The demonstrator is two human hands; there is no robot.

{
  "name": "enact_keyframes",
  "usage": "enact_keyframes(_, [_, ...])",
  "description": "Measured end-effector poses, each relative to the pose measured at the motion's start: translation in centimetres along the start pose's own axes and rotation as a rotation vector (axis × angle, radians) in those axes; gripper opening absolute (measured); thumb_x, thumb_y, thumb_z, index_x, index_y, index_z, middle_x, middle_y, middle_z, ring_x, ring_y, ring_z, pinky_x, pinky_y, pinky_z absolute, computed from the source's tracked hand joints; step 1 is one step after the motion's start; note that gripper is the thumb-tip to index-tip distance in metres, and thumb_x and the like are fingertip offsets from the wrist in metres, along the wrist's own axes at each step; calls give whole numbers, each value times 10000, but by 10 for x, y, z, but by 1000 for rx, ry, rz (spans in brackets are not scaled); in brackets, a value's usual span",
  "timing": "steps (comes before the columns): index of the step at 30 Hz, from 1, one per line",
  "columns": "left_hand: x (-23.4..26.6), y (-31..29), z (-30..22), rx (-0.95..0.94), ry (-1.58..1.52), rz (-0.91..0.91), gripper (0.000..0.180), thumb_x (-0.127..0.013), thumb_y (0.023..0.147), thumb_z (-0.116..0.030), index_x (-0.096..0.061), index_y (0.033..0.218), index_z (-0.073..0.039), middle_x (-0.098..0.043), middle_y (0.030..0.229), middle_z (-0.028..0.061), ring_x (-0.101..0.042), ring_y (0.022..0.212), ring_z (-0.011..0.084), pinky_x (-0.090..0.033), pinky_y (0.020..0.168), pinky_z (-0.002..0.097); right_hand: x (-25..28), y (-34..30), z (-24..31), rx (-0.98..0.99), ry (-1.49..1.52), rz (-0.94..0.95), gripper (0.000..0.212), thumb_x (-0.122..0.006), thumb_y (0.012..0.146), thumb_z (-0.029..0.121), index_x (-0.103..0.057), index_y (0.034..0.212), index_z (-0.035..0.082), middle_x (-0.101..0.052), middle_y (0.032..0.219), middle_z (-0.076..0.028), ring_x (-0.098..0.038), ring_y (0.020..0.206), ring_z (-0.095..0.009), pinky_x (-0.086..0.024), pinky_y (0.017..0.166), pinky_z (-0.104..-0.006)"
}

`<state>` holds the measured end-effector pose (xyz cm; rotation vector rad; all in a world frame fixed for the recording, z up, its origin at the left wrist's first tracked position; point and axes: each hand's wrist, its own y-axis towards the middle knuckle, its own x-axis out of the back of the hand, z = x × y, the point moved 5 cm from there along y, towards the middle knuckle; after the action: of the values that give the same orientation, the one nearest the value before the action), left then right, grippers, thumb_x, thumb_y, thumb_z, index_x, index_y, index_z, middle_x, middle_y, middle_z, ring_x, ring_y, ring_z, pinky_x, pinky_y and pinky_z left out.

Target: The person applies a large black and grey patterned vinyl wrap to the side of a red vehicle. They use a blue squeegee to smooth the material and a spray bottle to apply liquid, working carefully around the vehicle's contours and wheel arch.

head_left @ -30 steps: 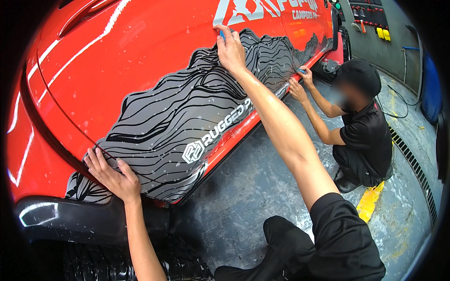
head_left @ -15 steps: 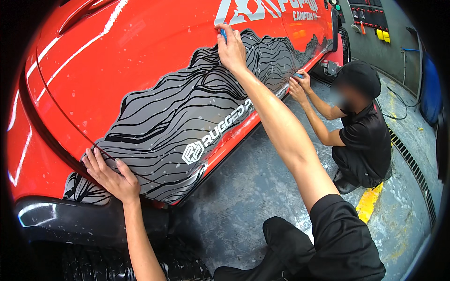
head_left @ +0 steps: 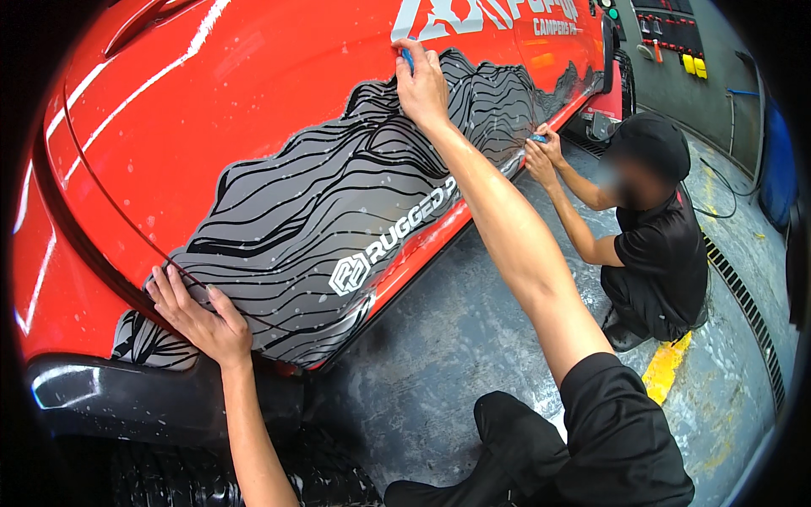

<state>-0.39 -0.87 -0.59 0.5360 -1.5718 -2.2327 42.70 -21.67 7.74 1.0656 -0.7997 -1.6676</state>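
A grey decal with wavy black lines (head_left: pixel 296 207) spreads along the lower side of a red vehicle (head_left: pixel 279 93). My left hand (head_left: pixel 207 321) lies on the decal's lower left part by the door seam, fingers stretched out and apart. Far up at the decal's upper edge, my right hand (head_left: pixel 422 89) grips a small blue squeegee (head_left: pixel 407 59), mostly hidden by the fingers, against the panel. White lettering and a hexagon emblem (head_left: pixel 349 274) sit on the decal's lower part. Water drops dot the paint and the film.
A crouching co-worker in black (head_left: pixel 659 228) holds a blue tool (head_left: pixel 538 139) at the sill on the right. Below my left hand are a black fender flare (head_left: pixel 160 401) and tyre (head_left: pixel 211 473). A floor drain grate (head_left: pixel 748 300) and hose (head_left: pixel 726 190) lie at right.
My right hand with the squeegee has shifted very slightly right and up along the decal's upper edge. My left hand stays in place. The view has shifted a little.
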Motion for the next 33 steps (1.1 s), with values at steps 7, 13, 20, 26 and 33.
enact_keyframes(7, [-1, 0, 0, 1, 12, 5, 629, -519, 1083, -214, -424, 1653, 33, -401, 1745, 249, -278, 1664, 447, -189, 1360, 579, 2, 0, -1, 22, -2, -14, 278, -598, 1124, 286, -635, 1398, 274, -648, 1089, -166, -699, 981, -381, -564, 854, -508])
enact_keyframes(13, [-1, 0, 0, 0, 5, 3, 627, -511, 1085, -222, -428, 1651, 35, -400, 1745, 249, -276, 1664, 448, -182, 1362, 579, 1, 1, -1, 8, 4, 1, 283, -599, 1122, 285, -639, 1403, 279, -647, 1091, -161, -697, 998, -378, -566, 852, -509])
enact_keyframes(20, [-1, 1, 0, -1, 1, 2, 627, -517, 1082, -214, -433, 1648, 42, -403, 1742, 254, -278, 1662, 451, -186, 1360, 579, 2, 1, 0, 31, 1, -13, 282, -605, 1119, 282, -641, 1398, 275, -651, 1095, -161, -700, 1007, -385, -567, 853, -512])
enact_keyframes(26, [0, 1, 0, -5, -3, -1, 629, -519, 1084, -218, -429, 1651, 39, -401, 1745, 250, -279, 1664, 443, -182, 1361, 577, 3, 1, 1, 23, 2, -16, 285, -611, 1115, 288, -641, 1398, 267, -651, 1093, -163, -700, 1005, -387, -562, 861, -515])
enact_keyframes(33, [-1, -1, 2, 7, 14, 9, 631, -510, 1093, -234, -422, 1662, 25, -394, 1756, 235, -271, 1672, 432, -176, 1360, 575, 2, 0, 0, 5, 8, -6, 304, -613, 1115, 291, -629, 1418, 271, -654, 1088, -168, -702, 1011, -395, -561, 862, -515])
